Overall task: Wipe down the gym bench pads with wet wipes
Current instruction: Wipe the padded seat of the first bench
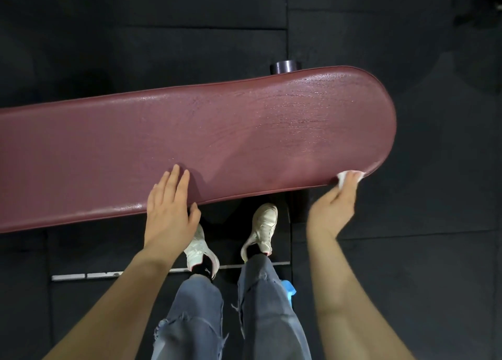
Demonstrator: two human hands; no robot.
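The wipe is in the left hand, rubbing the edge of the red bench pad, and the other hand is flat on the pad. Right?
Not quite. The head view shows the wipe in the right hand, against the red bench pad's near edge. The left hand lies flat on the pad.

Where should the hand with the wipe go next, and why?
Probably leftward along the near edge of the bench pad, toward the left hand. The right hand presses the white wipe against the pad's near rim at the rounded end. The top there glistens as if wet, while the stretch nearer the left hand, which rests flat on the pad, looks duller.
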